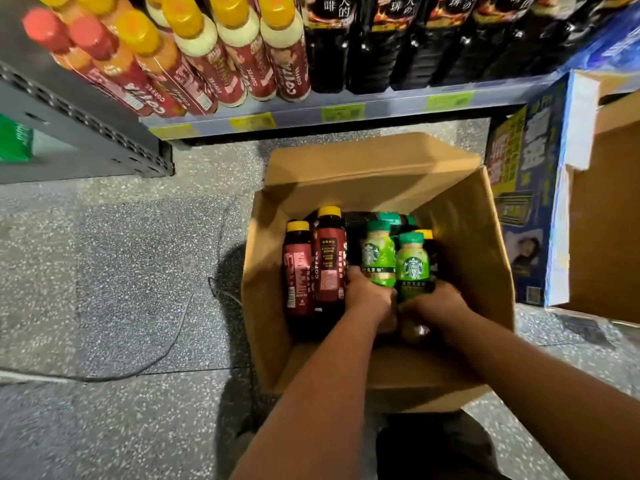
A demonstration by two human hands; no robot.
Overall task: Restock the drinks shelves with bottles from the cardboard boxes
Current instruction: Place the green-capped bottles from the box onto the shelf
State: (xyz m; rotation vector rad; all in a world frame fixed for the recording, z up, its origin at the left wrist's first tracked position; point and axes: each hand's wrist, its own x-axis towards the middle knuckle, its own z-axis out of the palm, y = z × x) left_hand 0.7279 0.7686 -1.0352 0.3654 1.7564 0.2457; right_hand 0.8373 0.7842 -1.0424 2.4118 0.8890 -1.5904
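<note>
An open cardboard box stands on the floor below the shelf. Inside it are two red coffee bottles with yellow caps, dark bottles behind them, and green-label bottles. My left hand grips the base of one green bottle. My right hand grips the base of a second green bottle beside it. Both hands are deep in the box, close together. The bottom shelf above holds red coffee bottles with yellow caps and black coffee bottles.
A blue printed carton and another cardboard box stand to the right of the open box. A grey shelf upright is at the left. A thin cable lies on the speckled floor to the left.
</note>
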